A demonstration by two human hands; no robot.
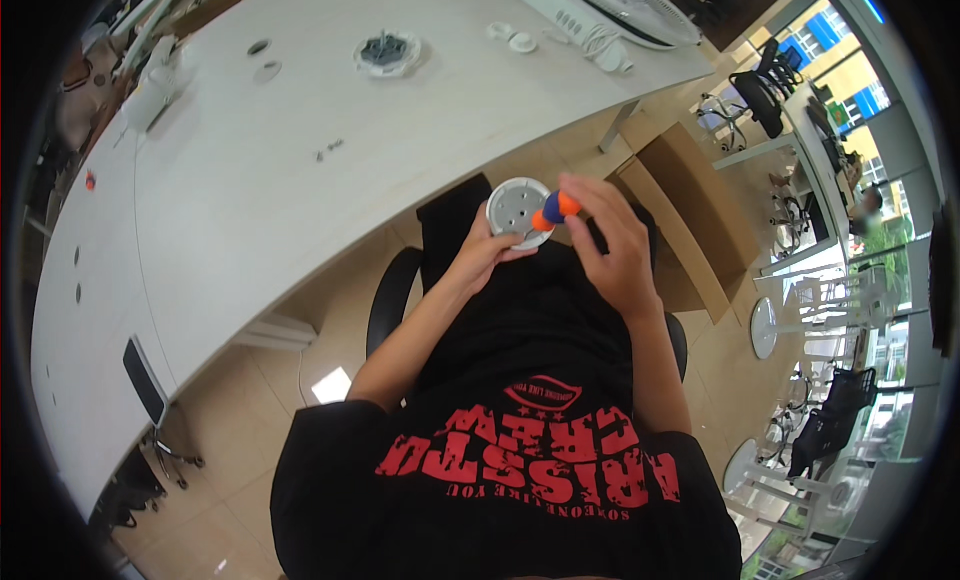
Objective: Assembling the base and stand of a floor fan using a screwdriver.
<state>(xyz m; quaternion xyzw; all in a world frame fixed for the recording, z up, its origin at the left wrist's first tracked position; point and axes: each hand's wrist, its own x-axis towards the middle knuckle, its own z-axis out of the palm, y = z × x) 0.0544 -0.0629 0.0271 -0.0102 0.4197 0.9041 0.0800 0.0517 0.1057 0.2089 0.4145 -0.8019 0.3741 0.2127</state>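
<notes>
Over my lap, my left hand [484, 255] grips a round white-rimmed disc [512, 202] with a grey face, its thumb lying on the near edge. Several small holes or screws dot that face. My right hand [612, 242] is closed around the orange and blue handle of a screwdriver [553, 212]. The screwdriver leans over the right side of the disc, and its tip is hidden from view. On the table [230, 190] beyond my hands lie some small screws [328, 151]. Farther back sits a round white part with grey innards [388, 53].
White cap-like parts [519, 42] lie near a power strip [560, 15] and a fan guard [640, 15] at the back. An open cardboard box [690, 220] stands on the floor to my right. The table's curved edge runs just ahead of me.
</notes>
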